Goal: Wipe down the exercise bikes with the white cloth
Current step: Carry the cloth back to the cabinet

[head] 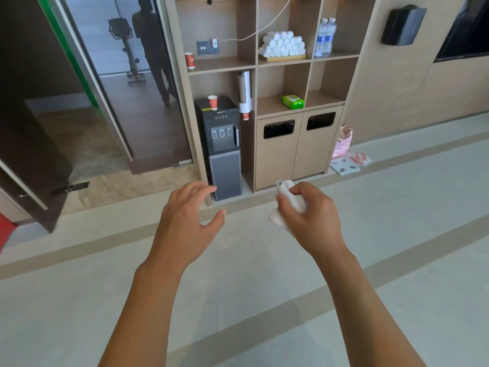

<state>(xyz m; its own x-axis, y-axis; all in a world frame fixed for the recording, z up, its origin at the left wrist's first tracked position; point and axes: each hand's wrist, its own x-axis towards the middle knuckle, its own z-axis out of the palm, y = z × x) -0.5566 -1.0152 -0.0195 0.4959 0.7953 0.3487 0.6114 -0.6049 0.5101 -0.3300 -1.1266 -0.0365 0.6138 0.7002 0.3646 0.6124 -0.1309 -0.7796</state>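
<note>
You stand on a pale grey floor (264, 300) crossed by darker tan bands. A grey water dispenser (221, 147) stands on it inside the wooden shelf unit (299, 144), which rises straight from the floor. Just beside the unit's right foot, a pink bag (342, 143) and flat packets (345, 165) lie on the floor.

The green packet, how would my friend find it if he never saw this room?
Find the tall wooden shelf unit against the wall. Look at its middle column, in the cubby just above the left bin door. The green packet lies there alone, the only bright green thing on the shelves.
</note>
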